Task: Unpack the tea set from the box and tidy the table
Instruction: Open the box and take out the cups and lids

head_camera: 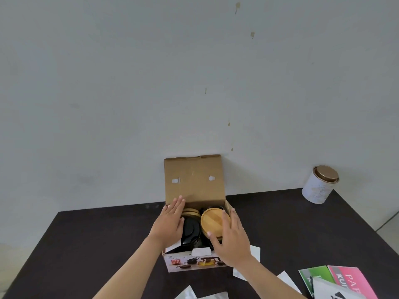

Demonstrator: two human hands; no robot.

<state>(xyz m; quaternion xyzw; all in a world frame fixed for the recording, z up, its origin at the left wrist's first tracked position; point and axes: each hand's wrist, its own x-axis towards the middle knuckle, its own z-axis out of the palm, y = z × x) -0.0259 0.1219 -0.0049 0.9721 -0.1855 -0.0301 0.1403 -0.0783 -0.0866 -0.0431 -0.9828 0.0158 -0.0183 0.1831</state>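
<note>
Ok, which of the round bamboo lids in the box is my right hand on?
The big bamboo lid at the box's right side: your right hand rests against it. The smaller bamboo pieces sit by your left hand.

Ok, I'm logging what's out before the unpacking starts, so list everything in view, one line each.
cardboard box: 1, brown, lid up, table middle by the wall
wooden lid: 1, tan, round, inside box, right
black teaware: dark pieces, count unclear, inside box, left
tin can: 1, white with bronze lid, far right
packets: 1 green, 1 pink, near right
white papers: several, near edge
table: 1, dark brown
wall: pale grey, stained
left hand: flat over box's left side
right hand: against wooden lid
</note>
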